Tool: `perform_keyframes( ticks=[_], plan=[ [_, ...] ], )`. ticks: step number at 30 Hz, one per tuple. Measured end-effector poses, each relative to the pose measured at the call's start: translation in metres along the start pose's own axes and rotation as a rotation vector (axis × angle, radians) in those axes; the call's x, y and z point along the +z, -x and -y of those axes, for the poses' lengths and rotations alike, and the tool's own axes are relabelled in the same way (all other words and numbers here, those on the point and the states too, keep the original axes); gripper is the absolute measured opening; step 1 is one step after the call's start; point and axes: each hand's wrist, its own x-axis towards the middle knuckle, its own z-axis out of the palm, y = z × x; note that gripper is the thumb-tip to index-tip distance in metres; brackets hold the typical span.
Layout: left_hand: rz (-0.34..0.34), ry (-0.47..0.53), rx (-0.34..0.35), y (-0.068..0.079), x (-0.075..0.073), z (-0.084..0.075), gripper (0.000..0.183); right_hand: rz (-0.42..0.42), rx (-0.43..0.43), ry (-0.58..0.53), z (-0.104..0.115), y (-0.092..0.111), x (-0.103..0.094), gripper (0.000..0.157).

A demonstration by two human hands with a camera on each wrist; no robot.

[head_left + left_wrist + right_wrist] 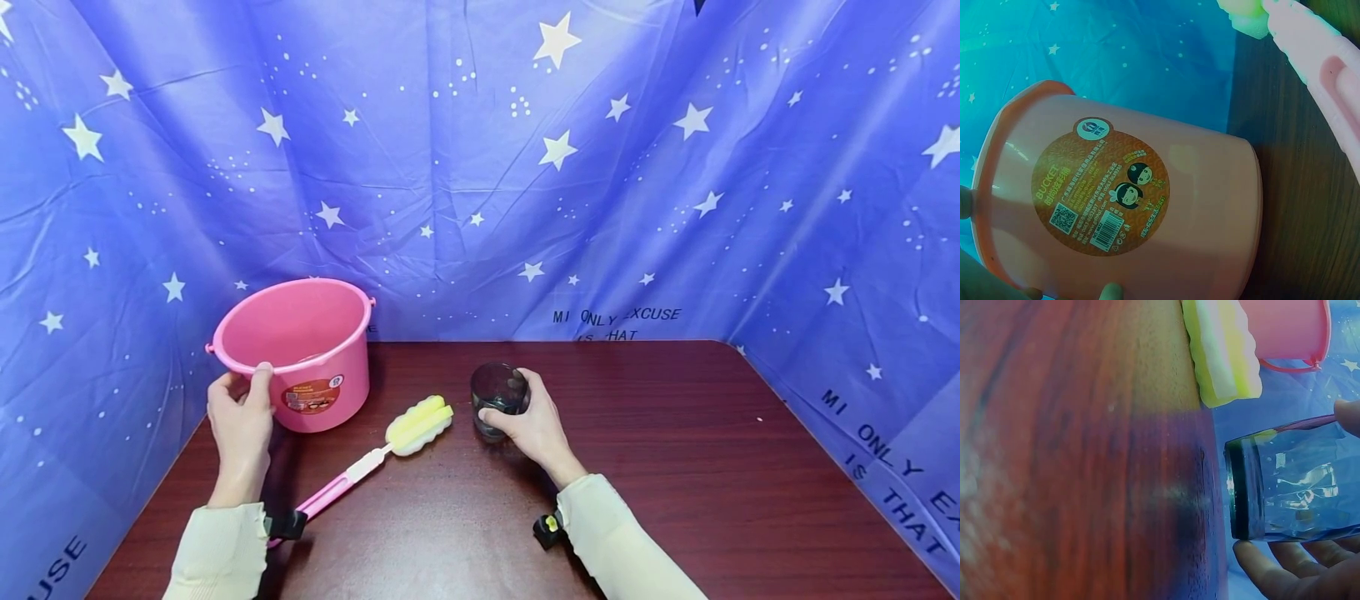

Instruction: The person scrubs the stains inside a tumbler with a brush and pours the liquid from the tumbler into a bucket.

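My left hand (243, 425) grips the front left rim of a pink plastic bucket (348, 400), thumb over the edge. The bucket stands upright at the back left, and its round orange label (1100, 187) shows large in the left wrist view. A dark, see-through drinking glass (495, 383) is in my right hand (543, 429), held between thumb and fingers around its side. In the right wrist view a gap shows between the glass's base (1244, 490) and the tabletop. Between the hands lies a sponge bottle brush (367, 464), its yellow-and-white head towards the glass.
The dark reddish-brown wooden table (675, 467) has its far edge against a blue curtain (480, 167) with white stars, which also hangs along both sides. The brush's pink handle (326, 497) runs back under the left wrist strap (287, 525) in the head view.
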Motion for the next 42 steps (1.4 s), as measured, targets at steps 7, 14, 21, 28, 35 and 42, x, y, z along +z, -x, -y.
perform_keyframes(
  ticks=[7,14,21,28,35,42],
  plan=[
    [0.006,0.006,0.001,0.0,-0.001,0.001,0.054,0.005,-0.012,-0.036,0.002,0.001,0.0,0.083],
    [0.007,-0.007,0.005,0.0,-0.001,0.001,0.055,0.011,-0.022,-0.079,0.001,0.001,0.001,0.083],
    [0.004,-0.013,0.0,0.0,-0.002,0.001,0.055,0.013,-0.047,-0.141,0.003,0.002,0.001,0.08],
    [0.007,-0.008,-0.002,0.0,-0.002,0.0,0.055,0.009,-0.059,-0.166,0.005,0.001,0.0,0.079],
    [0.013,-0.003,-0.007,0.0,-0.001,-0.001,0.056,-0.024,-0.093,-0.127,0.011,-0.003,-0.003,0.081],
    [0.019,0.001,-0.015,0.0,-0.002,0.001,0.056,-0.014,-0.117,-0.132,0.018,-0.007,-0.005,0.084]
  ],
)
